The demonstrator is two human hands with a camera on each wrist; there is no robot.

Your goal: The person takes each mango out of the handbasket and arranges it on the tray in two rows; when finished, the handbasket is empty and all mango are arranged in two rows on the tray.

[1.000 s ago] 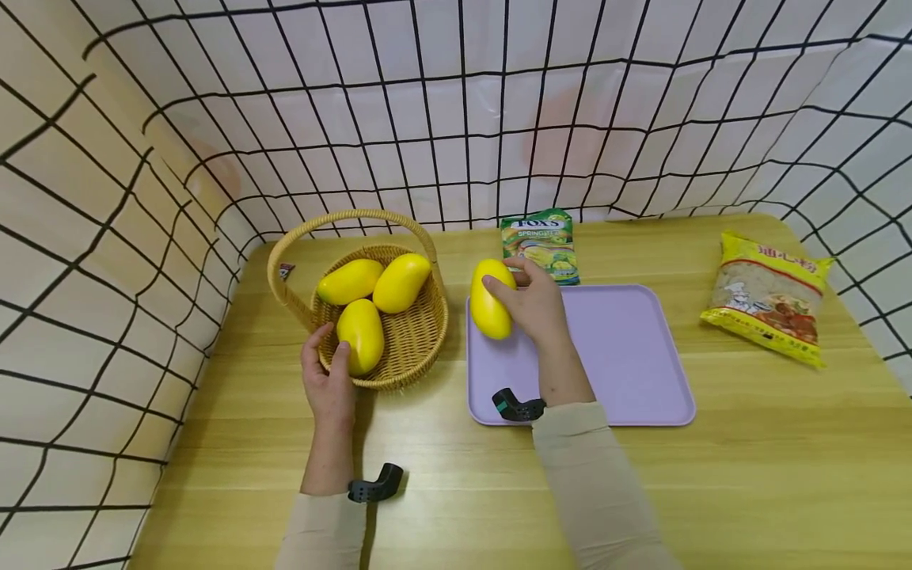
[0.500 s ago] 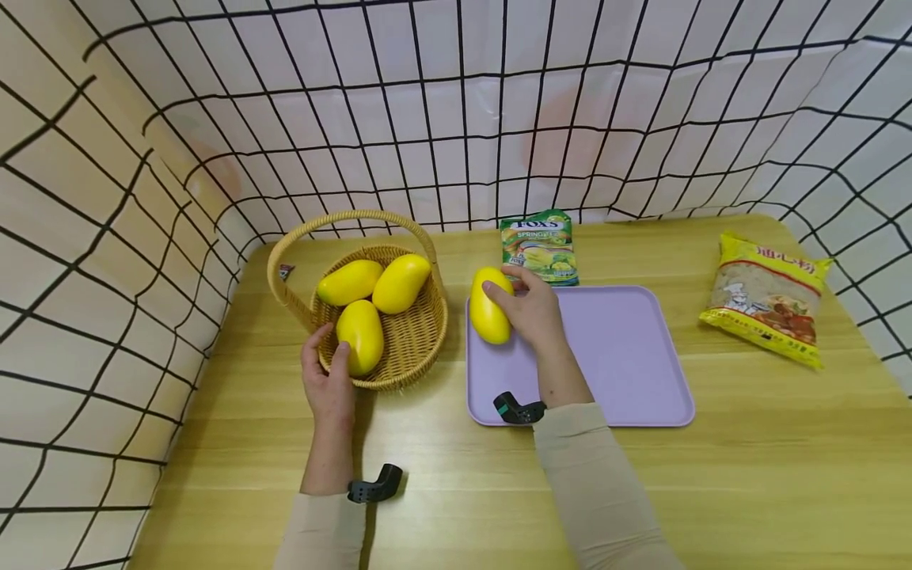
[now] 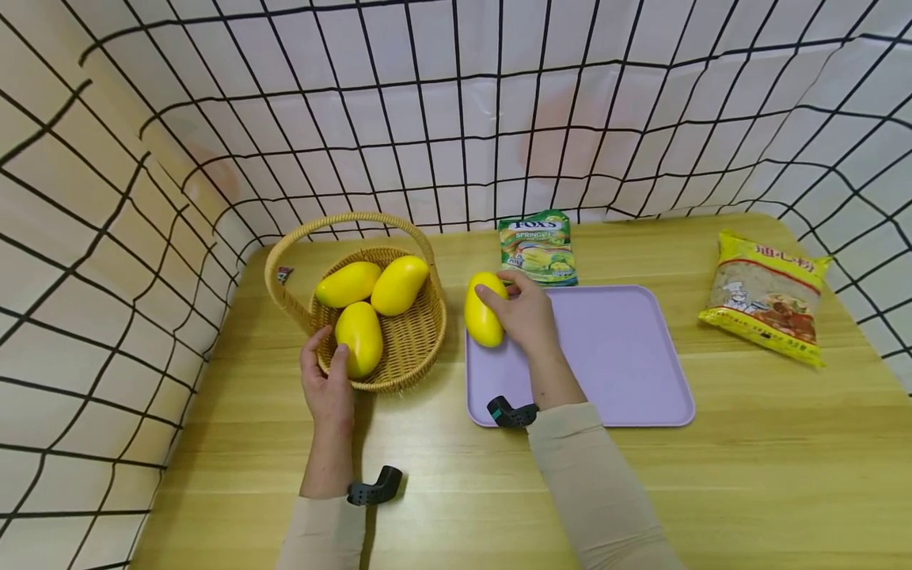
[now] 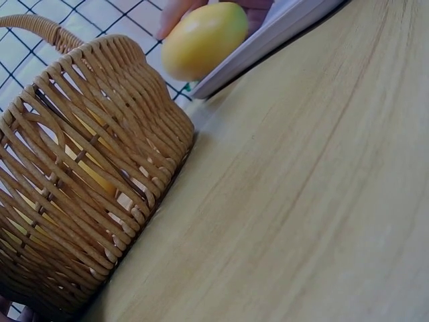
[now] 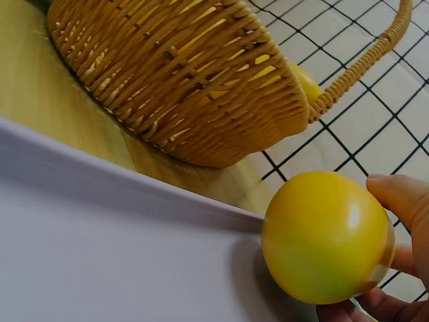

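My right hand [image 3: 529, 315] holds a yellow mango [image 3: 486, 310] over the left end of a lilac tray [image 3: 606, 356], thumb on its near side. In the right wrist view that mango [image 5: 325, 235] casts a shadow close by on the tray. At the left, my left hand [image 3: 329, 388] grips the near-left rim of a wicker basket [image 3: 409, 356], its thumb over the rim beside a mango [image 3: 359, 340]. Two more mangoes, one on the left [image 3: 349, 285] and one on the right [image 3: 400, 285], lie behind it in the basket.
A green candy bag [image 3: 537, 247] lies behind the tray. Farther right is a yellow pasta bag [image 3: 768, 299]. The basket's tall handle [image 3: 356, 218] arches over its back-left side. Black wire grid [image 3: 456, 119] encloses the table at the back and sides.
My right hand has brought the mango slightly down and toward me over the tray's left end. The left hand and basket have stayed put.
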